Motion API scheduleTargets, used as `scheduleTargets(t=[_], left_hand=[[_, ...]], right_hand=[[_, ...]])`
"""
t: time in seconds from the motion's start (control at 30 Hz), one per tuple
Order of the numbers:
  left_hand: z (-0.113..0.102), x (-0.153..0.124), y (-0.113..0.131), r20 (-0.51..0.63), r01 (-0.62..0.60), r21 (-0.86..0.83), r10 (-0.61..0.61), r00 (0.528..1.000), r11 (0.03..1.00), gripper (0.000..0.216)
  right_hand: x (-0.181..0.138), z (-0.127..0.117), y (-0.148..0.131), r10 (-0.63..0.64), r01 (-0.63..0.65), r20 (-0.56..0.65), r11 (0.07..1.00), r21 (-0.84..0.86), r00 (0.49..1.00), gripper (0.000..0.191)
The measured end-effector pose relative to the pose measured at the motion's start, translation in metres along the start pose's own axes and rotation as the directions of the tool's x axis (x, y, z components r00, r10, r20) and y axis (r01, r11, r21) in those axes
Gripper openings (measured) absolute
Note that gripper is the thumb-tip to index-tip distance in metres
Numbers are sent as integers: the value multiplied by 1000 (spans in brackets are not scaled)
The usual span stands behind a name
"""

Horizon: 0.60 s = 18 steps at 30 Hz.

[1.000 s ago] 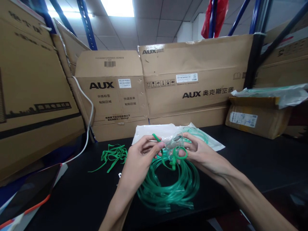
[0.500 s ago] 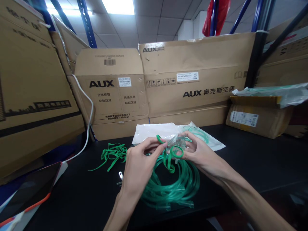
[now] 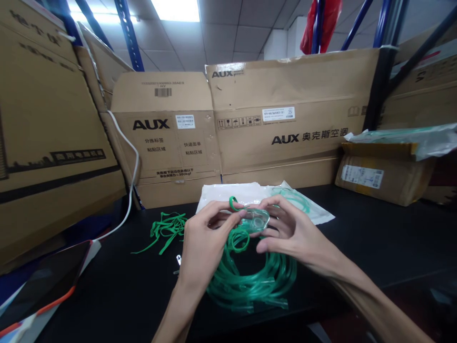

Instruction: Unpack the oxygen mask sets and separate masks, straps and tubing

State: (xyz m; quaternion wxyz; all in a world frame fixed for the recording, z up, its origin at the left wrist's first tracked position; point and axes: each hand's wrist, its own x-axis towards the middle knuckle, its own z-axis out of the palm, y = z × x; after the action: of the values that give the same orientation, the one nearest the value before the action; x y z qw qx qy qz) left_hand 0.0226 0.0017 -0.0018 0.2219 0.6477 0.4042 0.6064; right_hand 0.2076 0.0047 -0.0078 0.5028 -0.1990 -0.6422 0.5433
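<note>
Both my hands meet over a coil of green clear tubing (image 3: 250,281) on the black table (image 3: 357,238). My left hand (image 3: 205,238) pinches a green elastic strap (image 3: 237,236) that loops down between the hands. My right hand (image 3: 289,231) holds a small clear plastic mask (image 3: 257,219), fingers curled round it. The strap hangs from the mask. Part of the mask is hidden behind my fingers.
A pile of loose green straps (image 3: 166,228) lies left of my hands. White plastic bags (image 3: 250,195) lie behind them. Cardboard boxes (image 3: 278,119) wall the back and left. A small box (image 3: 382,174) sits right, and a tablet with a red edge (image 3: 46,281) lies front left.
The mask has been turned flatter between my hands. The strap loop has shifted left, below my left fingers. My right fingers have spread further over the mask.
</note>
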Motion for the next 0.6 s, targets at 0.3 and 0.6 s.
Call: scheduleTargets(t=[0.3, 0.6], left_hand=[[1, -4, 1, 80, -142, 27, 140, 987, 989, 6], [0, -4, 4, 184, -110, -29, 114, 976, 993, 10]], right_hand=[[1, -2, 2, -2, 6, -112, 1000, 31, 994, 17], [1, 0, -1, -43, 31, -117, 994, -104, 992, 10]])
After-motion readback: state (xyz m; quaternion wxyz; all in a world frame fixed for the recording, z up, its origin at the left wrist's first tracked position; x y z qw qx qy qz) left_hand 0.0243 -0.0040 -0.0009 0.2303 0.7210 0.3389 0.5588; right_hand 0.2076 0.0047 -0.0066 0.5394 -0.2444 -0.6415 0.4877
